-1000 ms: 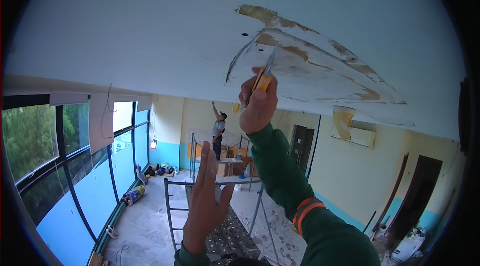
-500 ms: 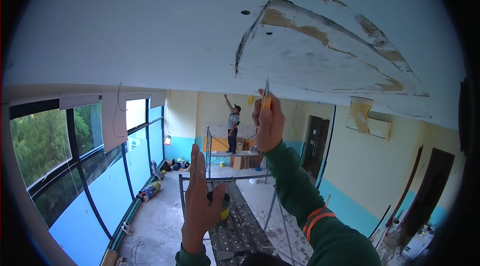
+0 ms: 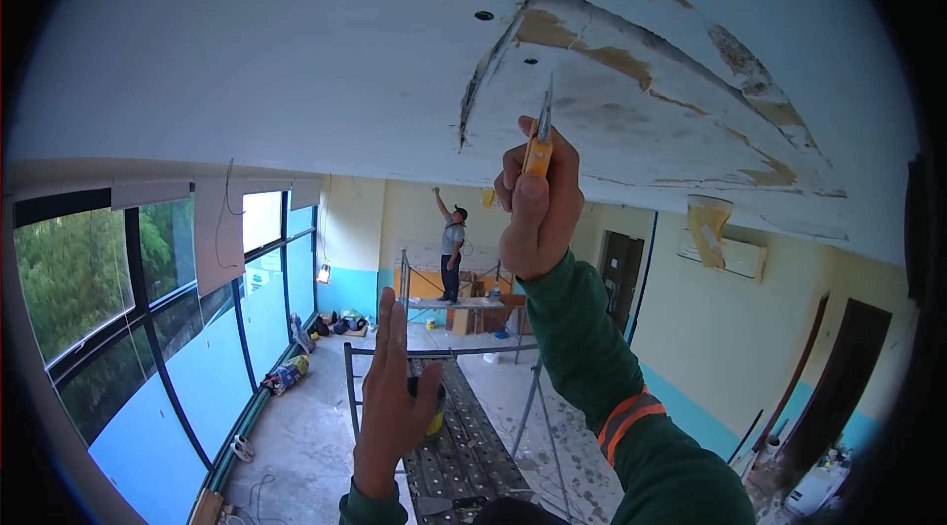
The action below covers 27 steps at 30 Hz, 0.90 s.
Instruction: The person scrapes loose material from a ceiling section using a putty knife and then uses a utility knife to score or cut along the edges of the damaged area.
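Note:
My right hand (image 3: 543,199) grips a yellow-handled knife (image 3: 538,145), its metal blade pointing up toward a cut, patched ceiling panel (image 3: 612,130) with rough beige strips along its edges; whether the tip touches it, I cannot tell. My left hand (image 3: 395,397) is raised open, fingers straight and together, thumb apart. Partly hidden behind it, a yellow and black bucket (image 3: 435,423) stands on the perforated scaffold deck (image 3: 464,466), where a scraper (image 3: 439,504) lies near the lower edge.
A metal rail (image 3: 483,349) bounds the deck. Farther back, a co-worker (image 3: 453,249) stands on another scaffold (image 3: 473,304) with an arm raised. Windows (image 3: 207,377) line the left wall, with bundles (image 3: 286,372) along its foot. Dark doors (image 3: 853,357) are at right.
My right hand with the knife has dipped, then risen again toward the panel. The ceiling now sits higher in view and the bucket beside my left hand has come into sight.

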{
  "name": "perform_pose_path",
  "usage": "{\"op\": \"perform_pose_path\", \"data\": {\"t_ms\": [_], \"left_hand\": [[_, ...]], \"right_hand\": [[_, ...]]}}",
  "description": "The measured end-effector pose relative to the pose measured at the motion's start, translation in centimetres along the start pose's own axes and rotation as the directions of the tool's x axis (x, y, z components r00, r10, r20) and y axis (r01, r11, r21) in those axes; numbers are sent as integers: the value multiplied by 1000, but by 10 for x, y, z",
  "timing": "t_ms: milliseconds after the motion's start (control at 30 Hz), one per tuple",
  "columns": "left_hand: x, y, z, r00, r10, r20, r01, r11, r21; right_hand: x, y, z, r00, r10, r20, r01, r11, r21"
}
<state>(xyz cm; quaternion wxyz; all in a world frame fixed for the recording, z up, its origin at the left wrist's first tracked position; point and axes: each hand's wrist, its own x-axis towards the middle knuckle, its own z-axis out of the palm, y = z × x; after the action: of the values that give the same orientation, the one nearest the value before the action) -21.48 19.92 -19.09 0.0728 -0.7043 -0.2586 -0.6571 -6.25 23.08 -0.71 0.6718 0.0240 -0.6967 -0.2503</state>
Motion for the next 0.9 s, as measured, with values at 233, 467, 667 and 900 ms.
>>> {"op": "perform_pose_path", "data": {"t_ms": [233,467,667,900], "left_hand": [[0,-1,-7,999,-22,-23,23,999,28],[-2,-7,-4,998,-69,-4,69,998,-9],[-9,-25,2,997,-80,-12,81,996,36],[-21,-58,11,988,-146,54,144,989,44]], "right_hand": [[5,-3,2,1000,-15,-8,15,1000,22],[4,-5,2,999,35,7,-35,999,-17],[-15,16,5,990,131,50,-129,991,-47],[-17,40,21,991,128,-43,-127,991,39]]}}
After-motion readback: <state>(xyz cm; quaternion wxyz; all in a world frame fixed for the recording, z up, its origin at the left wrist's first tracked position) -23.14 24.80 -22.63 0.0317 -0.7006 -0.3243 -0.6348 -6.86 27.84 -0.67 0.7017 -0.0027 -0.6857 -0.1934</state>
